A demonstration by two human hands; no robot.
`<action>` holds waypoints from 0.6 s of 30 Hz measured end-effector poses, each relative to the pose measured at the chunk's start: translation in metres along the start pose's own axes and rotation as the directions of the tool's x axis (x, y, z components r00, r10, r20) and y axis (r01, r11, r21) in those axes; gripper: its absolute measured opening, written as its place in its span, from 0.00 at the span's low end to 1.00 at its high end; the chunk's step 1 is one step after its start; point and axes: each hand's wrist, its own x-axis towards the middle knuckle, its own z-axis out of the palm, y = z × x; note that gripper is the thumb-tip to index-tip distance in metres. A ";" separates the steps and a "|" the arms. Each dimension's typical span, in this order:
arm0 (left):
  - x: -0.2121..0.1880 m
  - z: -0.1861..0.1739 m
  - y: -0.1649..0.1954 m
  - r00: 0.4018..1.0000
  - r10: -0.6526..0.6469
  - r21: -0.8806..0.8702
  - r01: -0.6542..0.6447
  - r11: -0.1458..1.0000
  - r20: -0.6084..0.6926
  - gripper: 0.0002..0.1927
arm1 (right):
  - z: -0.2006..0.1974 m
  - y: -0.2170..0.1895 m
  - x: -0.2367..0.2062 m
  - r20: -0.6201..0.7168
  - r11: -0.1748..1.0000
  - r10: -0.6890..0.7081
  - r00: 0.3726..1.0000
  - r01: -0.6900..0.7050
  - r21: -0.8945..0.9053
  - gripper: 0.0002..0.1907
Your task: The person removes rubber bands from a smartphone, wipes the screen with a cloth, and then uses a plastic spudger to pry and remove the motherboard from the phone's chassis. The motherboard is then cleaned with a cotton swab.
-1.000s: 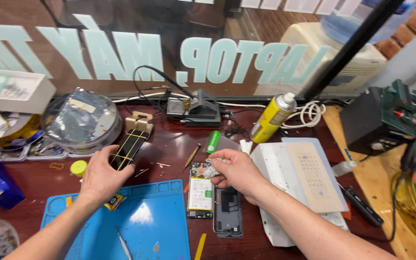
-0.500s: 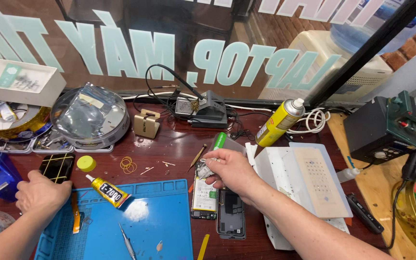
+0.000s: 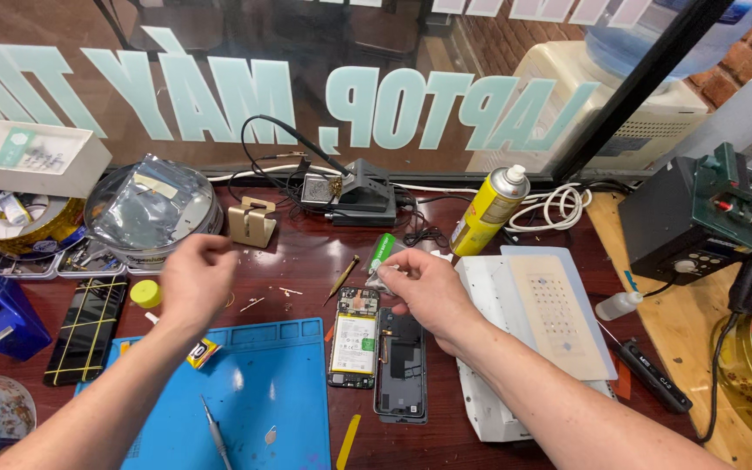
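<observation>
One head-worn view looks steeply down, close over the cluttered workbench (image 3: 306, 252), facing the lettered window (image 3: 219, 96)

Bright, even light fell from above my bench, soft short shadows lay under my left hand (image 3: 195, 280), which was motion-blurred, glare streaked the glass pane (image 3: 219, 78), sheen sat on the blue mat (image 3: 254, 392), frame edges bowed, my right hand (image 3: 424, 292) stayed sharp.

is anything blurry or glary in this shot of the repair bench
Head view: the left hand is smeared by motion blur, while the right hand over the opened phone is sharper. The window behind shows reflections. Wide-lens distortion bends the bench edges. Lighting is even, with soft shadows.
</observation>
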 end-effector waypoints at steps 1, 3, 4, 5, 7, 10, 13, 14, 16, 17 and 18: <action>-0.010 0.016 0.032 0.984 -0.053 -0.145 0.078 0.986 0.170 0.17 | -0.010 0.003 -0.003 -0.028 0.998 -0.052 0.998 0.051 -0.027 0.11; -0.040 0.040 0.090 0.826 -0.062 -0.399 0.335 0.854 0.560 0.20 | -0.030 0.008 -0.008 -0.035 0.997 -0.063 0.997 0.065 0.051 0.11; -0.057 0.048 0.114 0.777 0.054 -0.444 0.300 0.844 0.628 0.21 | -0.041 0.008 -0.010 -0.015 0.987 -0.027 1.000 0.029 0.155 0.11; -0.072 0.058 0.138 0.709 0.174 -0.492 0.270 0.828 0.683 0.23 | -0.054 0.009 -0.013 0.003 0.967 0.007 1.000 -0.007 0.255 0.12; -0.093 0.076 0.179 0.698 0.196 -0.473 0.227 0.851 0.689 0.19 | -0.078 0.007 -0.021 0.068 0.935 0.014 0.998 -0.037 0.353 0.12; -0.103 0.089 0.206 0.749 0.183 -0.434 0.153 0.888 0.637 0.11 | -0.107 -0.003 -0.032 0.218 0.910 -0.037 0.975 -0.057 0.410 0.16; -0.099 0.104 0.198 0.827 0.103 -0.391 0.149 0.908 0.553 0.07 | -0.125 -0.012 -0.046 0.270 0.956 0.014 0.963 -0.092 0.279 0.21; -0.096 0.108 0.187 0.852 0.062 -0.376 0.162 0.912 0.519 0.07 | -0.129 -0.013 -0.051 0.269 0.971 0.053 0.962 -0.112 0.210 0.25; -0.095 0.114 0.157 0.922 -0.135 -0.067 0.171 0.983 0.364 0.11 | -0.137 -0.012 -0.058 0.277 0.989 0.022 0.961 -0.062 0.136 0.24; -0.099 0.116 0.136 0.926 -0.229 0.026 0.232 0.972 0.300 0.11 | -0.143 -0.010 -0.061 0.273 0.995 0.009 0.962 -0.036 0.097 0.24; -0.106 0.119 0.116 0.921 -0.313 0.114 0.294 0.949 0.232 0.11 | -0.150 -0.006 -0.064 0.270 0.995 0.024 0.963 -0.050 0.088 0.23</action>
